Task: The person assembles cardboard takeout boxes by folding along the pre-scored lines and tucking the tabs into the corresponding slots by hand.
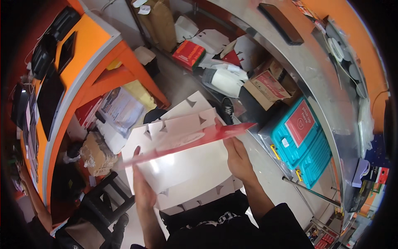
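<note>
Between my two hands is a partly folded cardboard box (190, 170), white inside, with notched flaps along its edges. A red printed panel (186, 143) runs across it, partly blurred. My left hand (144, 189) is closed round the cardboard's left side, thumb toward the red panel. On the right, my right hand (238, 159) grips the edge close to the red panel's right end; some of its fingers are hidden behind the cardboard. The box is tilted in front of my lap, above the floor.
To the left stands an orange counter (93, 35) with black devices on it; a black stool (101, 199) is below. A steel counter (309, 62) curves along the right, with a teal bin (296, 141) underneath. An open carton (265, 87) is ahead. Another person's arm (35, 195) shows far left.
</note>
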The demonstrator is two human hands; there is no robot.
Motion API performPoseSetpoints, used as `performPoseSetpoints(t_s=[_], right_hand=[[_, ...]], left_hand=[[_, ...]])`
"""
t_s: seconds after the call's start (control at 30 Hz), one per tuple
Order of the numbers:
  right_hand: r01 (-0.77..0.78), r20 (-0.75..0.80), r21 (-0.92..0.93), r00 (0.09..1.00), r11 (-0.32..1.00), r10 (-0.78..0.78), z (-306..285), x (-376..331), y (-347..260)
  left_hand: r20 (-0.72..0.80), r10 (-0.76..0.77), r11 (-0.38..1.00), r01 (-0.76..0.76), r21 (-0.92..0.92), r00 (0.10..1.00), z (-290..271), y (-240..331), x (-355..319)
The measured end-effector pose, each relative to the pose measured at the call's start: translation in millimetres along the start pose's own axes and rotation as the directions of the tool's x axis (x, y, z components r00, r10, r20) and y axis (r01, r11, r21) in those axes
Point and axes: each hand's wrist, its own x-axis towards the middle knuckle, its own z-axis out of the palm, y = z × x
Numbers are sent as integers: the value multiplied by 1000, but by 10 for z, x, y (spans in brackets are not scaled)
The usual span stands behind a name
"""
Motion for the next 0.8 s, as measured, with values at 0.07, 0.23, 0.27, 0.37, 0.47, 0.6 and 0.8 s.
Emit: performPoseSetpoints(t_s=[0.07,0.23,0.27,0.37,0.47,0.6,0.8], right_hand=[[14,45,31,999,999,-15,6,21,33],[-89,116,-37,989,995,93,56,-46,3],[-113,112,-15,987,993,114,70,-67,19],[-105,105,-53,988,993,110,138,-79,60],[-146,102,-96,983,985,155,163,-40,116],[-315,108,9,944,949,312,99,23,130],[-140,357,-50,922,989,149,301,300,144]], left_hand=[[-85,-55,992,64,105,995,60,-20,18],[-157,-105,986,124,114,982,-12,14,19],[-125,-109,975,131,178,986,-42,30,19],[-129,-218,960,236,147,967,-154,49,-19],[-110,-141,960,163,229,984,-146,28,-57],[-92,-184,968,197,153,979,-373,-55,-138],[229,150,968,-96,-232,962,-962,44,-254]])
